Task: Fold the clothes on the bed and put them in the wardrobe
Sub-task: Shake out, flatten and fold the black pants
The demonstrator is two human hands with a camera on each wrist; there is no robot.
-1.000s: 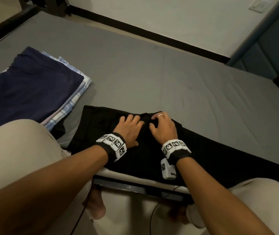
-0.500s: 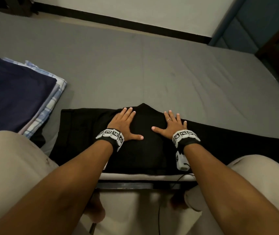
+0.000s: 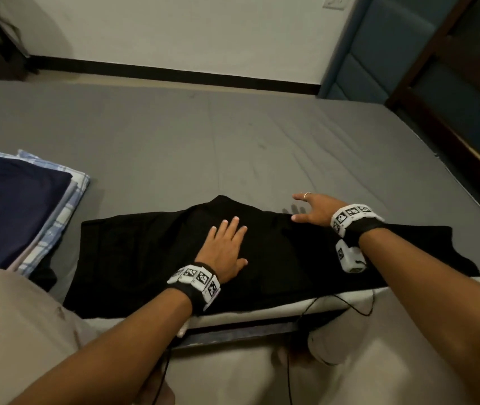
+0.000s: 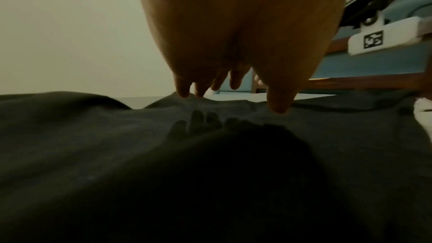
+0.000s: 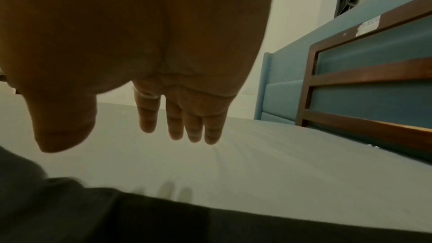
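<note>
Black fabric: trousers (image 3: 151, 252), laid lengthwise along the bed's (image 3: 233, 147) near edge. Left hand (image 3: 224, 249) flat on their middle, fingers straight, gripping nothing. Right hand (image 3: 314, 207), half a second ago flat beside it, now lifted over the far hem toward the right, fingers spread, empty. Judgement: smoothing finished; next fold pending. Folded stack, navy over blue check (image 3: 14, 206), at the left edge; wardrobe not visible.
</note>
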